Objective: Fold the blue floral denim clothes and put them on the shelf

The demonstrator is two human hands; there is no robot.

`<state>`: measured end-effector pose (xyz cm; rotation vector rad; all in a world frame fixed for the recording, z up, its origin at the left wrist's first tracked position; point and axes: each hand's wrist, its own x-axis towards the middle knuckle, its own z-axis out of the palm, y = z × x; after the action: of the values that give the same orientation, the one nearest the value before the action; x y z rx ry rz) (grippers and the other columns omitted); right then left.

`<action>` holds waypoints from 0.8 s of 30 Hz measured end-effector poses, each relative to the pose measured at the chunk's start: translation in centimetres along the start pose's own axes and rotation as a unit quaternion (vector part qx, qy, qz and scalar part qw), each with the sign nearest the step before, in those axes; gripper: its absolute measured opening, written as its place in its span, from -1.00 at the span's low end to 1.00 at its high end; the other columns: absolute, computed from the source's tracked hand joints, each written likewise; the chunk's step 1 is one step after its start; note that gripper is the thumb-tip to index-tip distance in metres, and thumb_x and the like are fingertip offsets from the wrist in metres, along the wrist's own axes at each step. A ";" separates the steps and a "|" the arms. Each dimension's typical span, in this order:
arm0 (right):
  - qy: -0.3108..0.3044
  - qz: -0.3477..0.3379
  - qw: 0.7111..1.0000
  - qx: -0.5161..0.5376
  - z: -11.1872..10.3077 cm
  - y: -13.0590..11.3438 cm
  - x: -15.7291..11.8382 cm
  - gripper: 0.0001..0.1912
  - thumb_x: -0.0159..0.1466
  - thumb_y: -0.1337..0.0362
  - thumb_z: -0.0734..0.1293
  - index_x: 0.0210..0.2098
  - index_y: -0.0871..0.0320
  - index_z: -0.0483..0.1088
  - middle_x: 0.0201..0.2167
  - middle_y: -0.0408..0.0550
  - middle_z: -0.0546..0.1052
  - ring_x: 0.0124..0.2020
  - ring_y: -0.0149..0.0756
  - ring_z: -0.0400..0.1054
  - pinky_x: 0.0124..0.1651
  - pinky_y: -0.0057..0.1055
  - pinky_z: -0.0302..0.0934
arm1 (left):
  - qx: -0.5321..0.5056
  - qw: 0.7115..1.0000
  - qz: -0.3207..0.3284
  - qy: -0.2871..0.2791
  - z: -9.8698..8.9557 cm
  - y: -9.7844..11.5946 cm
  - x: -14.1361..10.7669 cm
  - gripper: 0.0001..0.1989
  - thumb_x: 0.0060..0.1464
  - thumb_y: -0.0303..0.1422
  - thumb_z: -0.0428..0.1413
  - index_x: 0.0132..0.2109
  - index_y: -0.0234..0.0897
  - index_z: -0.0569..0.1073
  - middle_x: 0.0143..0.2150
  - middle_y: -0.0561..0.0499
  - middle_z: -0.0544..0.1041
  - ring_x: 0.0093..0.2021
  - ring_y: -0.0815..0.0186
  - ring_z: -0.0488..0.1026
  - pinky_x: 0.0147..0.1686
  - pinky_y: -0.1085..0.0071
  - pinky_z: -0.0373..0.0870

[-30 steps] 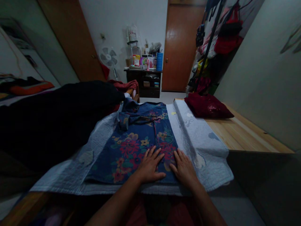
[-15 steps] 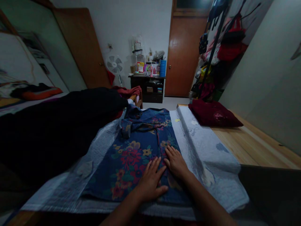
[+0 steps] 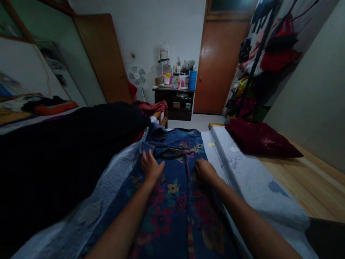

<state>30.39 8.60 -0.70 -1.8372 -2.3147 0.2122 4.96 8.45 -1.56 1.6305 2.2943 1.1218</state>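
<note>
A dark blue floral shirt (image 3: 168, 205) lies spread on a pale patterned sheet, with a sleeve (image 3: 172, 150) folded across its upper part. My left hand (image 3: 151, 167) rests at the sleeve's cuff on the left, thumb held apart and fingers loosely spread. On the shirt's right side, near its edge, my right hand (image 3: 205, 170) is closed, its curled fingers against the cloth. Those fingertips are partly hidden, but they seem to grip the fabric. Between the two hands the shirt's front placket runs lengthwise.
Black cloth (image 3: 67, 154) is heaped along the left. At right, a folded maroon garment (image 3: 258, 138) lies on wooden boards (image 3: 304, 176), beside the pale sheet (image 3: 242, 180). Farther back stand a white fan (image 3: 138, 75), a dark cabinet (image 3: 172, 104) and a wooden door (image 3: 221, 64).
Both hands have moved forward from lying flat on the lower shirt. My left hand has gone left to the cuff; my right has curled closed by the right edge. The view has shifted slightly.
</note>
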 end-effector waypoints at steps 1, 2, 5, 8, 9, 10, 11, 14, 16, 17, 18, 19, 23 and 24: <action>0.020 -0.014 1.000 0.008 0.4 0.2 1.3 -0.68 0.34 0.35 0.11 -0.09 0.20 0.45 -0.05 0.11 0.53 0.00 -0.22 0.40 0.06 -0.37 0.17 | 0.003 1.000 -0.026 0.015 0.6 0.0 0.8 -0.15 -0.04 -0.30 0.21 0.33 -0.28 0.00 0.40 -0.38 -0.09 0.40 -0.14 -0.12 0.26 -0.11 -0.01; 0.045 -0.028 0.998 0.019 0.9 0.4 2.4 -0.65 0.34 0.36 0.11 0.01 0.22 0.42 0.06 0.12 0.48 0.10 -0.23 0.33 0.15 -0.36 0.12 | 0.003 0.999 -0.046 0.027 1.1 -0.1 1.5 -0.13 -0.05 -0.30 0.21 0.34 -0.29 -0.02 0.39 -0.39 -0.10 0.40 -0.15 -0.12 0.26 -0.09 -0.01; 0.093 -0.047 0.993 0.046 2.7 1.0 5.0 -0.54 0.33 0.38 0.11 0.21 0.30 0.26 0.25 0.16 0.31 0.28 -0.22 0.13 0.30 -0.27 -0.02 | -0.003 0.995 -0.076 0.066 2.6 -0.6 2.6 -0.09 -0.07 -0.33 0.23 0.35 -0.34 -0.06 0.38 -0.44 -0.08 0.38 -0.14 -0.06 0.26 -0.04 0.04; 0.079 -0.041 0.995 0.043 4.6 1.5 6.1 -0.53 0.33 0.31 0.15 0.22 0.27 0.25 0.27 0.16 0.28 0.31 -0.18 0.08 0.32 -0.18 -0.05 | -0.009 0.991 -0.088 0.096 3.5 -1.6 3.1 -0.06 -0.07 -0.34 0.24 0.36 -0.31 -0.09 0.35 -0.43 -0.02 0.35 -0.12 0.04 0.21 -0.06 0.15; 0.076 -0.040 0.996 0.038 5.1 1.6 6.2 -0.53 0.34 0.28 0.16 0.22 0.26 0.26 0.27 0.16 0.27 0.32 -0.16 0.06 0.32 -0.15 -0.05 | -0.010 0.991 -0.089 0.101 3.7 -1.9 3.2 -0.06 -0.07 -0.34 0.24 0.36 -0.29 -0.10 0.34 -0.42 0.02 0.34 -0.12 0.08 0.19 -0.07 0.18; 0.076 -0.038 0.996 0.032 5.5 1.7 6.2 -0.52 0.34 0.25 0.16 0.22 0.25 0.26 0.28 0.15 0.26 0.33 -0.15 0.04 0.32 -0.14 -0.05 | -0.012 0.991 -0.088 0.103 3.8 -2.3 3.4 -0.06 -0.06 -0.34 0.24 0.36 -0.29 -0.10 0.32 -0.41 0.06 0.32 -0.11 0.12 0.17 -0.06 0.21; 0.078 -0.036 0.996 0.027 5.8 1.8 6.2 -0.51 0.35 0.22 0.16 0.23 0.24 0.25 0.29 0.14 0.24 0.34 -0.14 0.02 0.32 -0.13 -0.06 | -0.016 0.991 -0.084 0.106 3.8 -2.6 3.6 -0.06 -0.06 -0.34 0.24 0.36 -0.29 -0.10 0.31 -0.40 0.10 0.31 -0.10 0.14 0.16 -0.04 0.23; 0.082 -0.031 0.996 0.022 6.4 2.1 6.1 -0.50 0.36 0.19 0.15 0.24 0.22 0.23 0.31 0.10 0.23 0.34 -0.14 0.02 0.32 -0.13 -0.06 | -0.048 0.990 -0.062 0.119 3.9 -3.2 4.4 -0.03 -0.09 -0.35 0.27 0.36 -0.33 -0.08 0.29 -0.38 0.19 0.29 -0.06 0.18 0.19 0.06 0.23; 0.087 -0.028 0.996 0.023 6.5 2.3 6.2 -0.49 0.35 0.19 0.16 0.24 0.22 0.24 0.31 0.09 0.23 0.34 -0.12 0.03 0.32 -0.13 -0.05 | -0.078 0.988 -0.062 0.120 3.8 -3.5 5.0 -0.06 -0.10 -0.32 0.28 0.34 -0.35 -0.02 0.27 -0.36 0.23 0.27 -0.04 0.23 0.20 0.11 0.22; 0.089 -0.029 0.995 0.025 6.6 2.3 6.2 -0.49 0.34 0.19 0.17 0.24 0.22 0.24 0.31 0.09 0.23 0.33 -0.11 0.04 0.31 -0.12 -0.04 | -0.093 0.986 -0.072 0.115 3.8 -3.6 5.2 -0.11 -0.10 -0.29 0.28 0.32 -0.35 0.04 0.25 -0.34 0.28 0.25 -0.03 0.27 0.19 0.12 0.24; 0.091 -0.031 0.995 0.026 6.6 2.4 6.3 -0.49 0.34 0.20 0.18 0.24 0.21 0.24 0.30 0.09 0.24 0.33 -0.11 0.05 0.31 -0.12 -0.04 | -0.108 0.984 -0.086 0.109 3.9 -3.6 5.4 -0.16 -0.09 -0.27 0.27 0.29 -0.34 0.10 0.21 -0.31 0.33 0.22 -0.02 0.31 0.17 0.13 0.26; 0.092 -0.034 0.995 0.027 6.6 2.4 6.3 -0.50 0.33 0.20 0.18 0.24 0.21 0.25 0.30 0.09 0.24 0.33 -0.12 0.05 0.31 -0.12 -0.04 | -0.122 0.982 -0.102 0.105 3.9 -3.7 5.6 -0.22 -0.09 -0.25 0.26 0.25 -0.32 0.17 0.16 -0.28 0.38 0.18 -0.01 0.35 0.14 0.14 0.29; 0.091 -0.040 0.995 0.026 6.5 2.4 6.3 -0.50 0.33 0.21 0.19 0.24 0.20 0.25 0.29 0.10 0.25 0.33 -0.14 0.04 0.31 -0.12 -0.04 | -0.170 0.967 -0.143 0.126 4.4 -3.9 6.0 -0.38 -0.13 -0.28 0.24 0.12 -0.26 0.31 0.01 -0.16 0.49 0.06 0.06 0.45 0.07 0.19 0.33; 0.090 -0.041 0.995 0.025 6.5 2.4 6.3 -0.49 0.33 0.21 0.19 0.24 0.20 0.24 0.29 0.10 0.25 0.33 -0.14 0.04 0.31 -0.12 -0.04 | -0.182 0.964 -0.143 0.133 4.6 -3.9 6.0 -0.40 -0.14 -0.29 0.23 0.10 -0.26 0.33 -0.02 -0.13 0.50 0.03 0.08 0.46 0.06 0.21 0.34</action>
<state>29.84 15.31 -7.22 -1.6611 -2.2340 0.0887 1.60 15.29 -5.39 1.0331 2.2000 1.6433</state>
